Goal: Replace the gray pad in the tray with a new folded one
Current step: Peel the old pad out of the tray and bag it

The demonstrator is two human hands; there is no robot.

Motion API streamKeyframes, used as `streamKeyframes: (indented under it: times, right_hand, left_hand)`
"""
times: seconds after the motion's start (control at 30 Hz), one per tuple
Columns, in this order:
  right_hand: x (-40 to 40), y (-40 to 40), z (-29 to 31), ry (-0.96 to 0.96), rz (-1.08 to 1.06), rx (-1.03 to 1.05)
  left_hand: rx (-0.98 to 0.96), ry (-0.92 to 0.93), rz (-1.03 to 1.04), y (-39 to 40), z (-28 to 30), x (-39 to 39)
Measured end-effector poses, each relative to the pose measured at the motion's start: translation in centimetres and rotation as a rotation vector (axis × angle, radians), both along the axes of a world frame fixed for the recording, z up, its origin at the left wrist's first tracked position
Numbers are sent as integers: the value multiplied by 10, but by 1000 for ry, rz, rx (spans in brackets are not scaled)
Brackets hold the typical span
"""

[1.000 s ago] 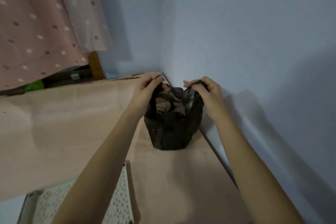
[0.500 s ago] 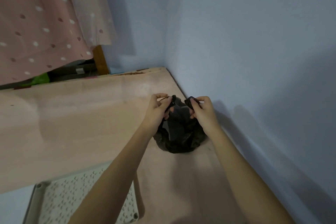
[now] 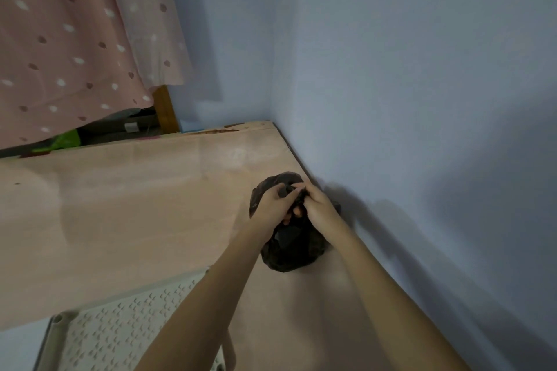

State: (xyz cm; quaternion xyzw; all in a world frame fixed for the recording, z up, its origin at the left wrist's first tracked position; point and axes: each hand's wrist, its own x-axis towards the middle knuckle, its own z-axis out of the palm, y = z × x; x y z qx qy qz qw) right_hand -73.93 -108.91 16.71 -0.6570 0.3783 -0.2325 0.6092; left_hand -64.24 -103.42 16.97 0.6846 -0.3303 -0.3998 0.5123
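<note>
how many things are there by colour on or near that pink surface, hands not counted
black: 1, the bag that the left hand and right hand grip at its top
white: 1, the perforated tray at the near edge
pink with dots: 1, the curtain hanging behind
green: 1, an object under the curtain, too dim to identify
total: 4

A black plastic bag (image 3: 289, 247) sits on the pink desk (image 3: 135, 205), close to the blue wall (image 3: 407, 99) at right. The left hand (image 3: 272, 206) and right hand (image 3: 319, 208) meet over the bag's top, fingers pinching its gathered plastic. At near left a white perforated tray (image 3: 120, 328) shows. A pink dotted curtain (image 3: 60, 39) hangs at far left.
</note>
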Motion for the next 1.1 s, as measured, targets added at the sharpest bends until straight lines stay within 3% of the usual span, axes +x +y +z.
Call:
streamKeyframes:
  times: [0.13,0.33,0.5,0.73,0.83,0.97,1.1]
  right_hand:
    - [-12,4,-4,6,84,11]
    - [-13,9,-17,36,102,-184]
    - [-16,9,-19,2,147,-197]
    - [-19,8,-28,-50,17,-236]
    - [-23,4,-32,-58,-105,-213]
    - [-26,-1,-32,5,-108,-168]
    - [-27,-4,-30,-3,-139,-172]
  left_hand:
    - [17,29,52,3,-7,4]
    - [1,42,106,6,-12,0]
    - [-24,72,124,10,-14,-2]
    - [-124,120,157,12,-20,-3]
    - [-250,173,213,19,-21,-2]
    - [-362,64,-47,36,-24,3]
    - [-212,-253,-326,41,-25,6]
